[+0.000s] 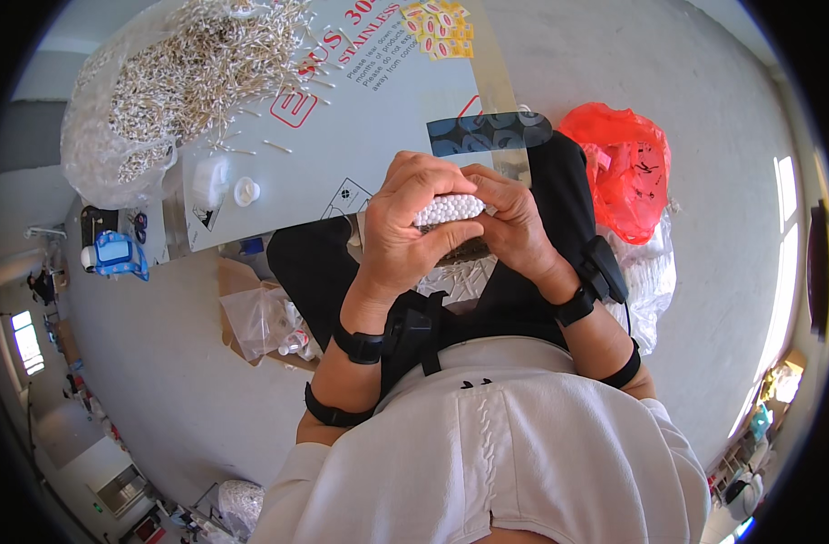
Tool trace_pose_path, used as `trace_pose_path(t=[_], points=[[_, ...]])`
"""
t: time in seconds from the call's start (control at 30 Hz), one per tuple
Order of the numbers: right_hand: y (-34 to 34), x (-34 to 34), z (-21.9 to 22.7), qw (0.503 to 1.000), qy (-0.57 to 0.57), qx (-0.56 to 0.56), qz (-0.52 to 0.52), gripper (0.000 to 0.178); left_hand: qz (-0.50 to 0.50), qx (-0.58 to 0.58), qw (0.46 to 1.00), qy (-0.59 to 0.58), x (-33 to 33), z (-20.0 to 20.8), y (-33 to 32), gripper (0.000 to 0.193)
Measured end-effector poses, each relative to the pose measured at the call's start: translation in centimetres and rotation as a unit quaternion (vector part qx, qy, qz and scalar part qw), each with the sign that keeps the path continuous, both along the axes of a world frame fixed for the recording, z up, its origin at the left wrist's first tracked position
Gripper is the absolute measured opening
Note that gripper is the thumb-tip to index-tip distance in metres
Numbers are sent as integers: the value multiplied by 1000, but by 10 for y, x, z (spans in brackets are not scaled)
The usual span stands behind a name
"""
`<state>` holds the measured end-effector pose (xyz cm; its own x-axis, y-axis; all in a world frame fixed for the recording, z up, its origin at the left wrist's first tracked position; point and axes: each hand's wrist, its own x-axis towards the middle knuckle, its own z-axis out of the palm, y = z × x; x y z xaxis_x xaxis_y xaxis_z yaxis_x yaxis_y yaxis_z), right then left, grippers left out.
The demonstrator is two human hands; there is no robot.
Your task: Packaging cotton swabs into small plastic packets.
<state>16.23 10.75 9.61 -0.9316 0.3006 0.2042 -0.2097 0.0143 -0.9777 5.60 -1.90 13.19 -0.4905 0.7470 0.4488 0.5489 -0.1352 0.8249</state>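
Note:
A tight bundle of cotton swabs (449,210) is between my two hands, its white tips packed together and facing up toward me. My left hand (412,208) wraps round the bundle, thumb along the near side and fingers over the far side. From the right, my right hand (514,216) closes its fingers and thumb on the bundle's end. Below my hands, more loose swabs (460,279) lie by my lap, partly hidden by my wrists. A large clear plastic bag (92,136) at the table's far left spills a heap of swabs (192,82).
On the metal-topped table (251,195) are a small white round lid (247,190), yellow-and-white stickers (441,32) and a dark strip with circles (478,133). A red plastic bag (614,168) stands at right. A cardboard box (237,308) and a blue pack (117,256) are at left.

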Motion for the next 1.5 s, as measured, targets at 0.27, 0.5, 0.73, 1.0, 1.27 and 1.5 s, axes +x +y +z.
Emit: trace_pose_path(t=[0.27, 0.5, 0.73, 1.0, 1.27, 1.5], points=[[1, 0, -4, 1000, -7, 6, -23, 31, -6, 18, 999, -41, -4, -5, -5, 38], [0, 0, -9, 999, -6, 31, -42, 26, 14, 16, 993, -112, -3, -11, -7, 48], [8, -2, -7, 860, -206, -460, -83, 18, -7, -80, 980, -185, -8, -11, -16, 64], [7, 0, -14, 854, -211, -471, -61, 22, 12, -91, 990, 105, -1, -27, -4, 43], [9, 8, -22, 942, -177, -281, -52, 30, 85, -36, 991, -96, 1, -33, -3, 33], [4, 5, -28, 990, -78, -62, -99, 37, 66, -70, 995, -35, 3, -15, -2, 33]])
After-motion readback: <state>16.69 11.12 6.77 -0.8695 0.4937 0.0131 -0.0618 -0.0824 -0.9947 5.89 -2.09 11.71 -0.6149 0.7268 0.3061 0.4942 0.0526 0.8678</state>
